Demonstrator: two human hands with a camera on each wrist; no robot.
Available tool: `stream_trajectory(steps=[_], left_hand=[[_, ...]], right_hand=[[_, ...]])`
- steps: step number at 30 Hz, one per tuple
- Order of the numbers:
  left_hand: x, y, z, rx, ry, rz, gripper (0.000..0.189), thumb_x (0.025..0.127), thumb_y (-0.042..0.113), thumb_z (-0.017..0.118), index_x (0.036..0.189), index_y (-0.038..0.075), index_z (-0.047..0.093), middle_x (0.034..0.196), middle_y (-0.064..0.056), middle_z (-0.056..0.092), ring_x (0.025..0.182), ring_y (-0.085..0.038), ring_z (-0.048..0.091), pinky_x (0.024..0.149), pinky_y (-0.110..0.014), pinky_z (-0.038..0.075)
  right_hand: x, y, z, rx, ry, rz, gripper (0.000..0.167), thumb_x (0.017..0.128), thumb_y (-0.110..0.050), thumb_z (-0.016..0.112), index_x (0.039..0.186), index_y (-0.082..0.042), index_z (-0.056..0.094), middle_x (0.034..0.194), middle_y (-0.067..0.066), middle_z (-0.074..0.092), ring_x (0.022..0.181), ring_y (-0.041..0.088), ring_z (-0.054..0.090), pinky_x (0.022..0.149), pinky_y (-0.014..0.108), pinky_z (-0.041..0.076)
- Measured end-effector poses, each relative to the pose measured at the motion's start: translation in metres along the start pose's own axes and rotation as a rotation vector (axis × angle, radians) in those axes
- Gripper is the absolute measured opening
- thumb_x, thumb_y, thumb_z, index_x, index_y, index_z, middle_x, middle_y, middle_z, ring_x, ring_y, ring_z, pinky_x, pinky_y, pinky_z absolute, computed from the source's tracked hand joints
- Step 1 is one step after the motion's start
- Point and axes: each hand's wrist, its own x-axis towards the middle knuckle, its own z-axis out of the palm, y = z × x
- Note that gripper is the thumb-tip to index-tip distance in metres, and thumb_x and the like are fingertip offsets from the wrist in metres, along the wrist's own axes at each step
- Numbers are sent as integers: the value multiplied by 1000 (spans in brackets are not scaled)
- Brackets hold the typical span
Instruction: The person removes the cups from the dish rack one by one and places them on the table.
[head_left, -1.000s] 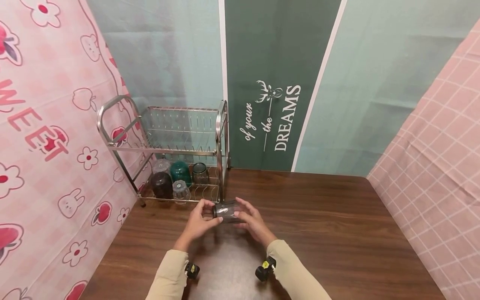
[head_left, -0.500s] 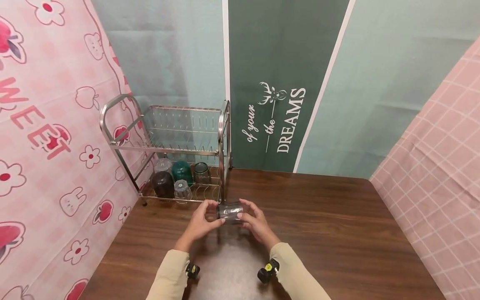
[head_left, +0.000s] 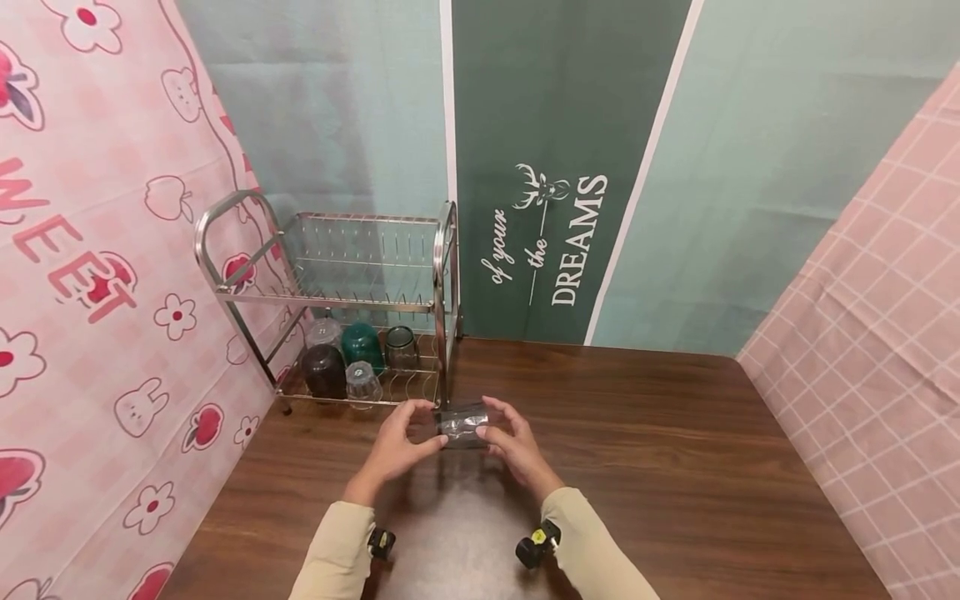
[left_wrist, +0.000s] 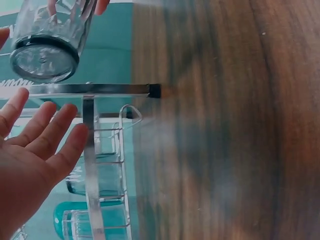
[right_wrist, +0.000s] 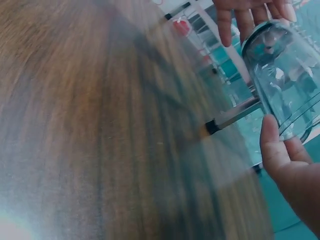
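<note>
A clear, faintly grey drinking glass [head_left: 462, 425] lies sideways in the air above the table, between both hands. My left hand [head_left: 396, 442] has its thumb and forefinger at the thick base end; its other fingers spread out below the base [left_wrist: 45, 62] in the left wrist view. At the opposite end, my right hand [head_left: 519, 442] grips the glass with the thumb on the near side. The right wrist view shows that thumb [right_wrist: 270, 132] against the glass wall, with the left fingers by the base. Parts of the far fingers are hidden behind the glass.
A two-tier metal dish rack [head_left: 330, 302] stands at the back left. Its lower shelf holds several upturned glasses, including a teal one [head_left: 362, 346] and a dark one [head_left: 324, 372]. The brown wooden table [head_left: 637, 467] extends right, with printed cloths around it.
The glass and both hands have shifted slightly to the right since the first frame. The glass appears to have turned a little between the fingers. The rack is unchanged.
</note>
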Motion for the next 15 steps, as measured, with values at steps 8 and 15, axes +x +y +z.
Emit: stream_trajectory(steps=[8, 15], left_hand=[[6, 2, -6, 144, 31, 75, 53, 71, 23, 79, 115, 3, 59, 110, -9, 57, 101, -31, 54, 83, -46, 42], [15, 1, -11, 257, 40, 49, 49, 74, 25, 76, 115, 7, 59, 112, -10, 55, 102, -29, 53, 85, -46, 42]], right_hand=[[1, -8, -4, -288, 103, -78, 57, 78, -10, 72, 130, -6, 50, 116, 21, 51, 92, 30, 58, 67, 42, 51], [5, -16, -4, -468, 187, -80, 57, 72, -18, 77, 125, -14, 57, 118, 17, 51, 104, 30, 52, 80, 42, 45]])
